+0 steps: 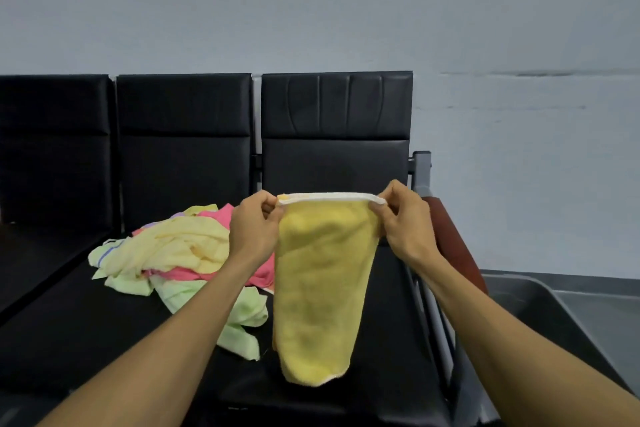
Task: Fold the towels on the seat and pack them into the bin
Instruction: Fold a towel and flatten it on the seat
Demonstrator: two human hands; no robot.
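Left hand: the left hand (254, 230) pinches the left top corner of the yellow towel (320, 291).
Right hand: the right hand (407, 222) pinches the right top corner, level with the left.
Yellow towel: hangs stretched between both hands above the seat (384, 315), near its right edge.
Towel pile: a heap of unfolded towels (180, 260) lies on the seat, left of the hanging one.
Bin: the grey bin (540, 302) stands beyond the seat's right edge.

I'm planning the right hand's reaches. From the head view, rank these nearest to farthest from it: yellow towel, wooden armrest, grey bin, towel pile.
1. yellow towel: top corner in the right hand grip
2. wooden armrest: just right
3. towel pile and grey bin: too close to call
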